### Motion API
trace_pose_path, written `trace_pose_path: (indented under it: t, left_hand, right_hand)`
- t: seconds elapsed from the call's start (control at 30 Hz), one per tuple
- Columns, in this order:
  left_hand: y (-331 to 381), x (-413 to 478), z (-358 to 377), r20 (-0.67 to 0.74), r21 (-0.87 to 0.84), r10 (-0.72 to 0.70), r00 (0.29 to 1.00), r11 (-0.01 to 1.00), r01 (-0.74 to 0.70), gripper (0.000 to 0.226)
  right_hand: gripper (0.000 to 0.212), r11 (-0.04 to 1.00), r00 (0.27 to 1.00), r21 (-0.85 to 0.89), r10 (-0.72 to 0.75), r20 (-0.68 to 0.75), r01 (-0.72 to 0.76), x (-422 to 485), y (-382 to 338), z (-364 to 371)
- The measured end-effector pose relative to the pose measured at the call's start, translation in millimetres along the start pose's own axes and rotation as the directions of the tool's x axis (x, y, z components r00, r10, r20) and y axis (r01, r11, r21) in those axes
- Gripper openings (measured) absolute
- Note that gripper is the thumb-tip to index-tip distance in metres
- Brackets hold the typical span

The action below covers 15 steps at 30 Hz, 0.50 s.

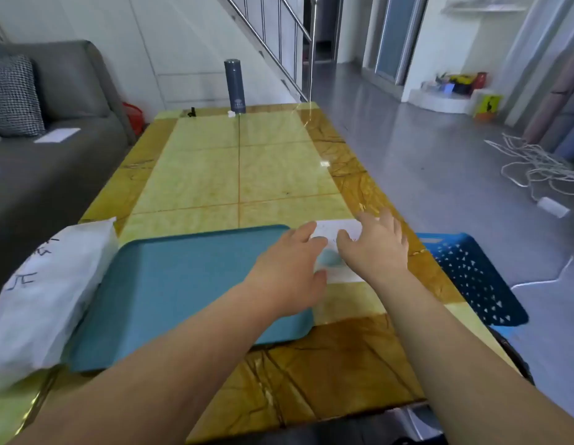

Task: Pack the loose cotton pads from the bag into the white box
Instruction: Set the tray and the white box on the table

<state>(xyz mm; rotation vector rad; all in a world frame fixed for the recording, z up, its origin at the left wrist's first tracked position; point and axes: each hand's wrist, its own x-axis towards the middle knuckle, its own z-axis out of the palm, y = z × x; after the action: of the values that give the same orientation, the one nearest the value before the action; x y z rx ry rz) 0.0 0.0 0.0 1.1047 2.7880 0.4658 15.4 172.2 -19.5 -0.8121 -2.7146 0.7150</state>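
In the head view, a flat white box (335, 229) with a pale blue patch is being partly covered by both hands. It is lying on the glossy yellow-green desk (279, 168), which has an amber, veined border. The box is lying just beside the right edge of a teal rectangular plastic tray (182, 293) with rounded corners.

The left hand (288, 271) is being held palm down over the tray's right edge. Its fingers are nearly straight and close together, and their tips are being laid at the box's left side. The right hand (375, 248) is being held palm down over the right part of the box, with the fingers spread apart and slightly bent and the thumb turned towards the left hand. Nothing is being gripped by either hand. Whether the fingertips are being pressed onto the box cannot be told, as the frame is blurred there.

A soft white bag (44, 293) with dark handwriting is lying at the desk's left edge, against the tray's left side and well apart from the box. A blue perforated plastic basket (471, 274) is being seen just beyond the desk's right edge. A dark grey cylindrical flask (234, 86) is standing upright at the far end of the desk.
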Motion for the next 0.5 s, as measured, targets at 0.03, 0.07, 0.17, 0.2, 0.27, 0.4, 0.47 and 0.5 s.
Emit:
trace_pose_path:
  t: [0.03,0.07,0.17,0.2,0.27,0.4,0.47,0.5]
  left_hand:
    - [1,9,5,0.013,0.030,0.003,1.000,1.000,-0.004,0.063]
    - [1,19,8,0.012,0.037,-0.005,1.000,0.999,0.005,0.064]
    - [2,47,27,0.037,0.079,-0.009,0.999,0.997,0.007,0.063]
    - [4,53,33,0.002,0.109,-0.011,1.000,0.994,0.010,0.059]
    - [9,60,42,-0.069,0.206,-0.018,0.997,0.978,0.032,0.055]
    - [13,68,43,-0.083,0.287,-0.032,0.996,0.956,0.055,0.056]
    - [14,67,42,-0.074,0.310,-0.028,0.997,0.949,0.049,0.055]
    - [15,67,41,-0.073,0.334,-0.022,0.997,0.942,0.045,0.055]
  right_hand:
    - [0.061,1.000,1.000,-0.014,0.009,0.019,-0.009,4,1,2]
    - [0.061,1.000,0.999,-0.019,0.025,0.020,-0.025,8,0,1]
    - [0.056,0.998,0.999,0.023,0.050,0.013,-0.050,20,4,5]
    - [0.052,0.999,0.999,0.018,0.040,-0.002,-0.040,22,6,7]
    - [0.046,1.000,0.999,0.023,0.016,-0.045,-0.015,25,10,9]
    - [0.043,0.994,0.995,0.106,0.019,-0.101,-0.008,30,18,9]
    - [0.049,0.995,0.996,0.098,0.039,-0.079,-0.031,32,22,8]
    - [0.053,0.994,0.996,0.100,0.058,-0.067,-0.051,32,25,6]
